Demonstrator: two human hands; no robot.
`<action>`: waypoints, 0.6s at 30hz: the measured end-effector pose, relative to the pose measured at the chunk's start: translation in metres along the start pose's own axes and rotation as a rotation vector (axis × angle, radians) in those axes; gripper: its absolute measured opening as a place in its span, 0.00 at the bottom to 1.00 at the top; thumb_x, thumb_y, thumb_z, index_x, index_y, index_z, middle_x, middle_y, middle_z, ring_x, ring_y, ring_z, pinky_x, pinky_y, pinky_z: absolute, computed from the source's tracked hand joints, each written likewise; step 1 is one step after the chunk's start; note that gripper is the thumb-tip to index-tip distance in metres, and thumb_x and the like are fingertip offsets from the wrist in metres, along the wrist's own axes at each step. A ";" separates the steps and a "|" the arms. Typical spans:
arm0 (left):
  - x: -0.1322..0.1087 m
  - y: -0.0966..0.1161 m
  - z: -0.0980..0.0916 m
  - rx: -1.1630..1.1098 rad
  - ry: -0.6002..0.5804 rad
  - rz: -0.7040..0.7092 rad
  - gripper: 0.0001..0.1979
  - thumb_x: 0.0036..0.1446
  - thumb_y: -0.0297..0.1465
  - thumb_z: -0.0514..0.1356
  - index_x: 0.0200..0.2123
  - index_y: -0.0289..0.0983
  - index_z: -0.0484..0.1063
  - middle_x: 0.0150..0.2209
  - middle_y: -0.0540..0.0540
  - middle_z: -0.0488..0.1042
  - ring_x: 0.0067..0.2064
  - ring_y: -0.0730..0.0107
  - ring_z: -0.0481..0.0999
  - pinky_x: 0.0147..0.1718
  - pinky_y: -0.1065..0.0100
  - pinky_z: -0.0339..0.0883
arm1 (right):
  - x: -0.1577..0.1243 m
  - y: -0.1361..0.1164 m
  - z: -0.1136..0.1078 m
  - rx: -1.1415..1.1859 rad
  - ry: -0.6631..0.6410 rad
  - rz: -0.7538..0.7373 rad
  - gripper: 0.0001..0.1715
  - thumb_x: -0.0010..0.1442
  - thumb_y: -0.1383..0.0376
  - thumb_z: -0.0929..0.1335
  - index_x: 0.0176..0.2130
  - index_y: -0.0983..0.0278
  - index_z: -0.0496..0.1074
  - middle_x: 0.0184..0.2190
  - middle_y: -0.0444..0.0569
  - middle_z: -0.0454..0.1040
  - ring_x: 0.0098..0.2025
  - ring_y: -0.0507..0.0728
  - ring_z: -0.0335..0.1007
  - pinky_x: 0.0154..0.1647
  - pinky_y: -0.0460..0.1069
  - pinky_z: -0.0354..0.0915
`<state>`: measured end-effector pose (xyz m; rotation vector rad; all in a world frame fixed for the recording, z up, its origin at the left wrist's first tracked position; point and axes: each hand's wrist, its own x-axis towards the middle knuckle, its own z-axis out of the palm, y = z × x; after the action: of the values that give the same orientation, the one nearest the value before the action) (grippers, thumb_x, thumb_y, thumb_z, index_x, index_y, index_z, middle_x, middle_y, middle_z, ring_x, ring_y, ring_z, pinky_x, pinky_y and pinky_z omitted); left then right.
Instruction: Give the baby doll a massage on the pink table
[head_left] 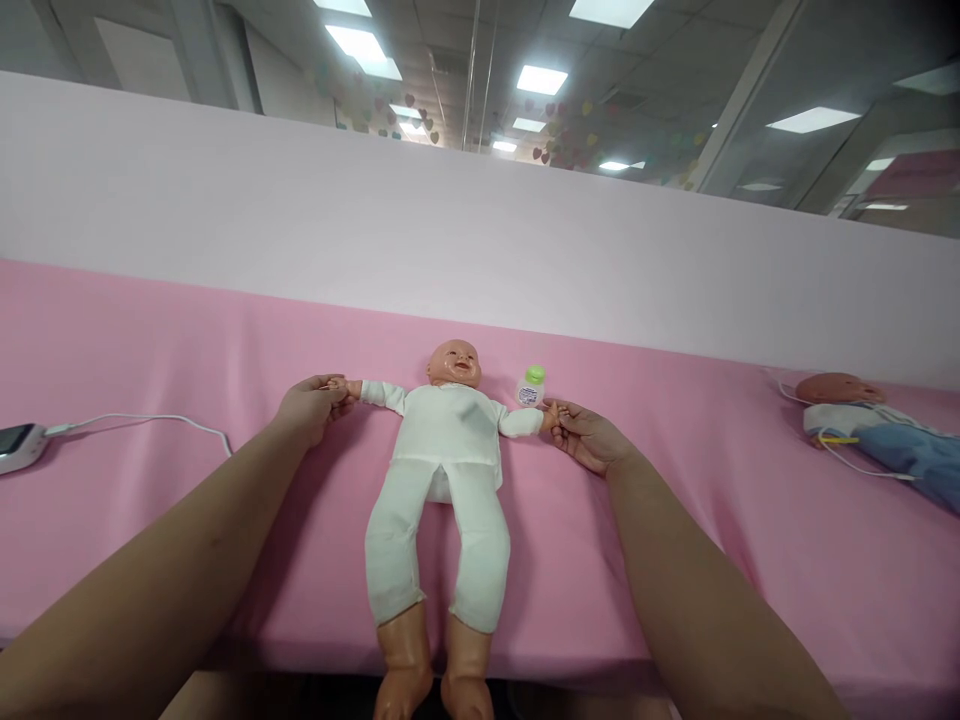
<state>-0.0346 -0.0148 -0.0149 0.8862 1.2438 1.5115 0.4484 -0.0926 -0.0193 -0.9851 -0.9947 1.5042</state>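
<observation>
A baby doll (450, 430) in a white top and trousers lies on its back, head toward the wall, its arms spread and its bare feet over the table's front edge. My left hand (311, 405) pinches the doll's hand on the left side, fingers closed round it. On the other side, my right hand (589, 432) grips the doll's other hand between thumb and fingers. Close beyond my right hand stands a small clear bottle (529, 390) with a green cap and a printed label.
Pink cloth (300, 560) covers the table. A second doll (877, 430) in blue and white lies at the far right with a thin tube. At the left edge is a white device (22, 447) with a cable (150, 416). A white wall (450, 240) runs behind.
</observation>
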 end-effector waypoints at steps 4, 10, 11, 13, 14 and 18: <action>-0.004 0.001 -0.001 0.025 -0.053 0.043 0.14 0.45 0.25 0.73 0.37 0.34 0.78 0.32 0.41 0.80 0.31 0.67 0.80 0.34 0.67 0.78 | -0.002 0.001 -0.002 -0.022 -0.015 0.000 0.19 0.59 0.67 0.77 0.50 0.58 0.79 0.53 0.50 0.78 0.44 0.53 0.76 0.44 0.46 0.75; -0.007 0.003 -0.002 0.057 -0.084 0.062 0.19 0.40 0.30 0.77 0.37 0.34 0.77 0.29 0.44 0.79 0.28 0.68 0.77 0.29 0.68 0.74 | -0.001 0.004 -0.003 -0.016 0.002 0.000 0.20 0.50 0.66 0.82 0.43 0.61 0.81 0.41 0.47 0.79 0.36 0.51 0.72 0.38 0.44 0.72; -0.007 0.004 -0.002 0.058 -0.076 0.062 0.18 0.42 0.30 0.76 0.36 0.34 0.76 0.28 0.44 0.78 0.27 0.69 0.76 0.28 0.68 0.74 | -0.001 0.004 -0.002 -0.022 0.013 -0.002 0.20 0.48 0.65 0.83 0.41 0.61 0.81 0.39 0.47 0.79 0.34 0.50 0.71 0.36 0.44 0.71; -0.006 0.003 -0.001 0.052 -0.053 0.055 0.14 0.45 0.31 0.75 0.34 0.34 0.76 0.25 0.46 0.75 0.26 0.70 0.75 0.28 0.68 0.74 | -0.001 0.003 0.001 -0.046 0.034 -0.011 0.19 0.47 0.62 0.84 0.38 0.62 0.79 0.33 0.46 0.78 0.29 0.49 0.67 0.30 0.44 0.68; -0.005 0.003 -0.001 0.046 -0.042 0.048 0.12 0.47 0.31 0.74 0.33 0.34 0.76 0.25 0.47 0.74 0.25 0.71 0.74 0.28 0.68 0.74 | -0.001 0.003 0.003 -0.059 0.046 -0.021 0.19 0.48 0.59 0.83 0.36 0.63 0.79 0.30 0.45 0.76 0.27 0.49 0.64 0.27 0.44 0.65; -0.002 0.001 -0.001 0.039 -0.022 0.031 0.08 0.53 0.32 0.70 0.33 0.33 0.77 0.27 0.45 0.76 0.27 0.71 0.76 0.31 0.68 0.77 | 0.000 0.003 0.010 -0.106 0.138 -0.042 0.22 0.51 0.51 0.81 0.33 0.64 0.76 0.24 0.43 0.71 0.22 0.47 0.55 0.20 0.44 0.54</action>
<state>-0.0348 -0.0167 -0.0142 0.9490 1.2530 1.5027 0.4377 -0.0936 -0.0184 -1.1211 -0.9984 1.3416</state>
